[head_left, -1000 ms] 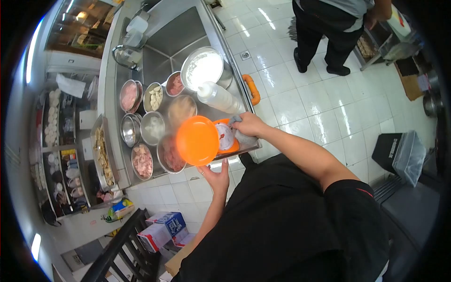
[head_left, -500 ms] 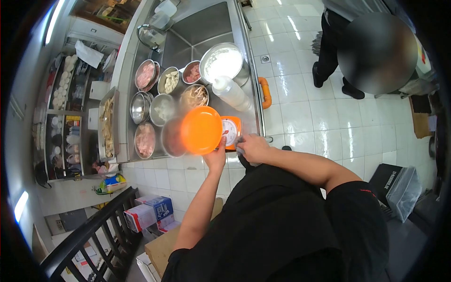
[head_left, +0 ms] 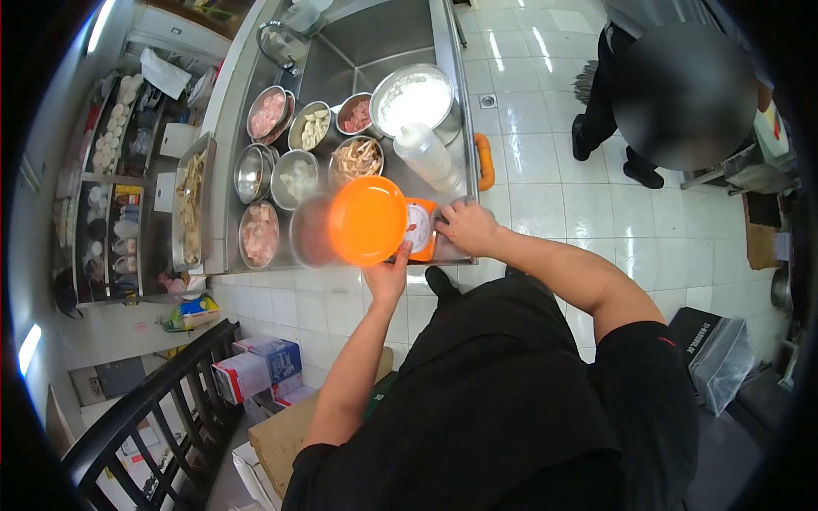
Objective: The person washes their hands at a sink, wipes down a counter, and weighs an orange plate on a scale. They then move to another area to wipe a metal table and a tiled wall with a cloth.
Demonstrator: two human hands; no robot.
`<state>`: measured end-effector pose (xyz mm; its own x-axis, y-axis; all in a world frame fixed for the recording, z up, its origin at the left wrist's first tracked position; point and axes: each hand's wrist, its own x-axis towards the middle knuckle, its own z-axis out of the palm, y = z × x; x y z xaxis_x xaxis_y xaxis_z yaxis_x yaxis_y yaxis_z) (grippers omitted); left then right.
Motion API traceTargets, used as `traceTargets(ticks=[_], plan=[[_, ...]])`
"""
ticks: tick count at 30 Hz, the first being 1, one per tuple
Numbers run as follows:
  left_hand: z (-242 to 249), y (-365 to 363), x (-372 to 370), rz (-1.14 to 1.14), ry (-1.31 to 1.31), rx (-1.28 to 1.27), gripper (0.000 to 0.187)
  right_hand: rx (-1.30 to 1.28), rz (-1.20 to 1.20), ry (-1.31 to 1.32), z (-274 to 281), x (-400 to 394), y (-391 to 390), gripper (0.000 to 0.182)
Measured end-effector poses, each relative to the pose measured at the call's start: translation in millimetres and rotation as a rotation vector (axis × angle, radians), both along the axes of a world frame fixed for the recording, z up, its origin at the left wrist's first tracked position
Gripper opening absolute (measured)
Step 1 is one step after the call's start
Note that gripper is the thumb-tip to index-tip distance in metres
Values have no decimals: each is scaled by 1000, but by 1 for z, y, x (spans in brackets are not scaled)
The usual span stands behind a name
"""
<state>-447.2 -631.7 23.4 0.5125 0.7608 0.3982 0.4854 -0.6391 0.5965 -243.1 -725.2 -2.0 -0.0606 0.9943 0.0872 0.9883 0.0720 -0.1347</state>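
An orange kitchen scale [head_left: 419, 228] with a round white dial stands near the counter's front edge, its orange pan [head_left: 368, 221] on the side away from the dial. My left hand [head_left: 388, 277] grips the scale at its near side, thumb up beside the dial, other fingers hidden below the pan. On the opposite side, my right hand [head_left: 470, 228] has curled fingers against the scale's edge; whatever they hold is hidden. Beside the pan is a blurred metal bowl [head_left: 308, 232]. A white squeeze bottle [head_left: 430, 159] leans behind the scale.
Metal bowls hold raw meat [head_left: 259, 235], pale pieces [head_left: 314, 128] and shredded food [head_left: 358, 158]. A large pot of white stuff [head_left: 416, 100] stands by the sink [head_left: 375, 34]. A long tray [head_left: 192, 204] lies left. Another person [head_left: 607, 94] stands across the tiled floor.
My right hand has moved up along the scale's side, and the grey cloth-like thing by its fingers no longer shows. The view has shifted slightly; my left hand stays at the scale.
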Motion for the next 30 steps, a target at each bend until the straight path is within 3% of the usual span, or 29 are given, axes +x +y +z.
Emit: traceTargets(ticks=[5,7,9,15,18,22,25,28,30], plan=[[14,-4,-1,-1,55,-215,42,-19,235,-14,4,-7,-8,20],[12,-2,-5,-1,85,-248,43,4,111,41,-1,0,3,18],[9,1,-3,-35,55,7,33,-5,119,46,0,2,6,19],[15,-1,1,-24,-5,-47,34,-125,215,125,5,-25,-8,21],[8,5,-5,-48,50,-75,34,-112,68,115,1,-3,4,28],[12,2,-3,-22,38,-80,34,-98,37,90,6,4,6,24],[12,4,-2,-60,9,-39,34,-206,75,160,10,-24,-1,29],[16,4,-1,-78,13,-24,33,-241,26,552,22,-40,-12,39],[19,2,-4,-54,20,-284,39,-272,-21,535,13,-32,-12,39]])
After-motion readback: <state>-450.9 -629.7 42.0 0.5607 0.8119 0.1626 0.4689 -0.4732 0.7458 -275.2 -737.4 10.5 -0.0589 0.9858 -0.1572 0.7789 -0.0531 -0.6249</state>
